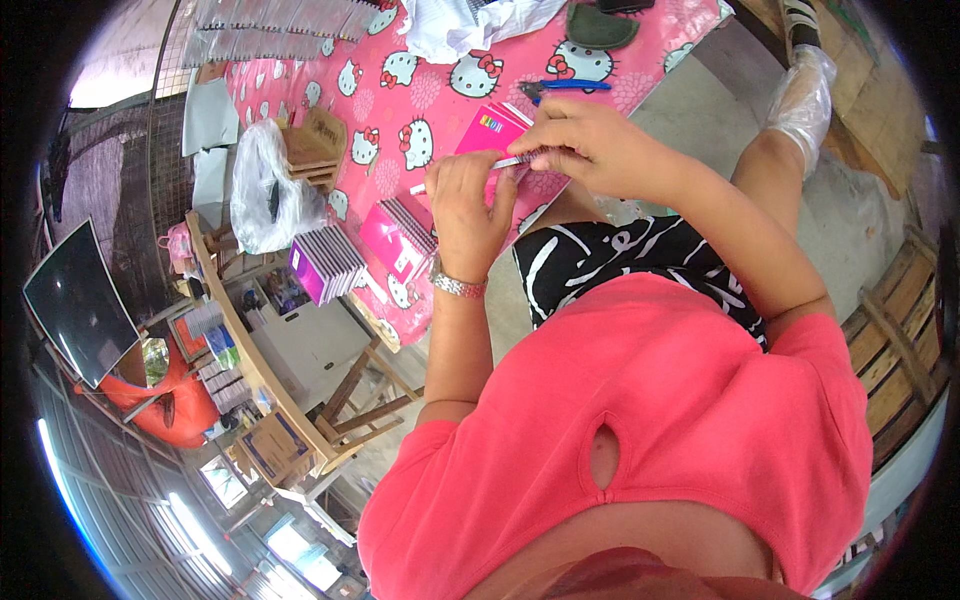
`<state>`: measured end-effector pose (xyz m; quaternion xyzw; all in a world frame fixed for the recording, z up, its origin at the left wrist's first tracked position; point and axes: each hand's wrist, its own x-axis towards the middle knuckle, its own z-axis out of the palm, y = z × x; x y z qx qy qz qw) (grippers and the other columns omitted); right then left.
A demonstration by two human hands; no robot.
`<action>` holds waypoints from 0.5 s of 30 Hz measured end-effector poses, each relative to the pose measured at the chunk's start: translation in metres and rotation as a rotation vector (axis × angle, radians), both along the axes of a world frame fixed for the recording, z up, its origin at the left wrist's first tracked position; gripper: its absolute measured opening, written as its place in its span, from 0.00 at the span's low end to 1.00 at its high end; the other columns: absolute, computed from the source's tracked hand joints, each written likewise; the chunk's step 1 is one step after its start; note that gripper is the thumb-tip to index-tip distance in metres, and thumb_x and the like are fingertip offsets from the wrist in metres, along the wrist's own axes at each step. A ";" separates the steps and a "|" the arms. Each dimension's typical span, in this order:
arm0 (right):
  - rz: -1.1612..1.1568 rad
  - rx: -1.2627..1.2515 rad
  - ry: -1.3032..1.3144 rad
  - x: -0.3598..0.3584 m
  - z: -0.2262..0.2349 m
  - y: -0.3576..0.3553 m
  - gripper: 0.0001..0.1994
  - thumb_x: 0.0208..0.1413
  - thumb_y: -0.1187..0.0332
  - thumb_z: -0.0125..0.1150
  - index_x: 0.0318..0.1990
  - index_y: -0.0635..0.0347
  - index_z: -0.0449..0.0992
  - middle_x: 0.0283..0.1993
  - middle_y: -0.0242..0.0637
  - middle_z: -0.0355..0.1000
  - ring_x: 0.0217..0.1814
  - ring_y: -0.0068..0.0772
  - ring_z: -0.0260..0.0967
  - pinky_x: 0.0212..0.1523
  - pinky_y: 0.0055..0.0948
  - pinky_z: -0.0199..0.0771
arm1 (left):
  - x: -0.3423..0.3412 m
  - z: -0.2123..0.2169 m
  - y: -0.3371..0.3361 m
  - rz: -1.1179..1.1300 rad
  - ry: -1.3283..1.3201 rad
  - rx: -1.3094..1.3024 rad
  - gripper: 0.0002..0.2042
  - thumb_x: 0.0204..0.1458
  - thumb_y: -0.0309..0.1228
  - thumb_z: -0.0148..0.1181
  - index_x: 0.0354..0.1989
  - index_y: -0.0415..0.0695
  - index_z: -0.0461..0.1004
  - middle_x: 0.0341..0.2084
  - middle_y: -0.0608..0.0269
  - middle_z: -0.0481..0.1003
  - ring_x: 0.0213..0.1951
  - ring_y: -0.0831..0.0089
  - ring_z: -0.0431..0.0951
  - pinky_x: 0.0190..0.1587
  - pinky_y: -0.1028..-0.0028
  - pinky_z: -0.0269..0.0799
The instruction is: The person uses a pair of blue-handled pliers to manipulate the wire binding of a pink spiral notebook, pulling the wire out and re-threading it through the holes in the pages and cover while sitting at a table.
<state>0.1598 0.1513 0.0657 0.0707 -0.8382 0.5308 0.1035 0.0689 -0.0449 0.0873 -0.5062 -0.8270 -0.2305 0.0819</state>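
Observation:
My left hand (465, 205) is closed on a pink notebook (483, 134) at the near side of the table, its thumb by the spine. A dark spiral wire (520, 158) runs along the edge between my two hands. My right hand (580, 145) pinches the wire's right end, with the fingers bent together. Just beyond my right hand lie blue-handled pliers (572, 86). To the left of my left hand sit a stack of pink spiral notebooks (397, 238) and a stack of purple ones (328, 264).
A pink patterned cloth (370, 100) covers the table. On it are a wooden holder (318, 140), a clear plastic bag (268, 195), rows of wire spirals (275, 35), white cloth or paper (470, 25) and a dark green pouch (600, 27). A wooden desk (250, 360) stands left.

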 end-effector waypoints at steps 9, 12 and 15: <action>-0.112 0.050 -0.096 0.010 0.023 -0.018 0.15 0.57 0.68 0.60 0.49 0.57 0.67 0.40 0.48 0.73 0.44 0.55 0.72 0.42 0.50 0.71 | 0.006 -0.001 0.003 -0.067 -0.014 -0.010 0.15 0.45 0.25 0.63 0.43 0.43 0.70 0.37 0.61 0.75 0.42 0.60 0.74 0.55 0.59 0.59; -0.102 0.071 -0.076 0.006 0.017 -0.024 0.15 0.58 0.64 0.59 0.49 0.58 0.68 0.37 0.50 0.74 0.42 0.56 0.73 0.41 0.50 0.72 | 0.004 0.002 0.001 -0.078 -0.031 -0.017 0.15 0.45 0.25 0.63 0.42 0.43 0.70 0.37 0.61 0.75 0.42 0.60 0.74 0.54 0.59 0.60; -0.158 0.009 -0.089 -0.010 0.017 -0.013 0.15 0.60 0.59 0.57 0.47 0.59 0.70 0.35 0.52 0.75 0.41 0.57 0.74 0.41 0.50 0.72 | 0.000 0.000 -0.004 -0.075 -0.065 0.018 0.11 0.50 0.29 0.64 0.40 0.42 0.73 0.36 0.58 0.76 0.42 0.57 0.73 0.52 0.61 0.60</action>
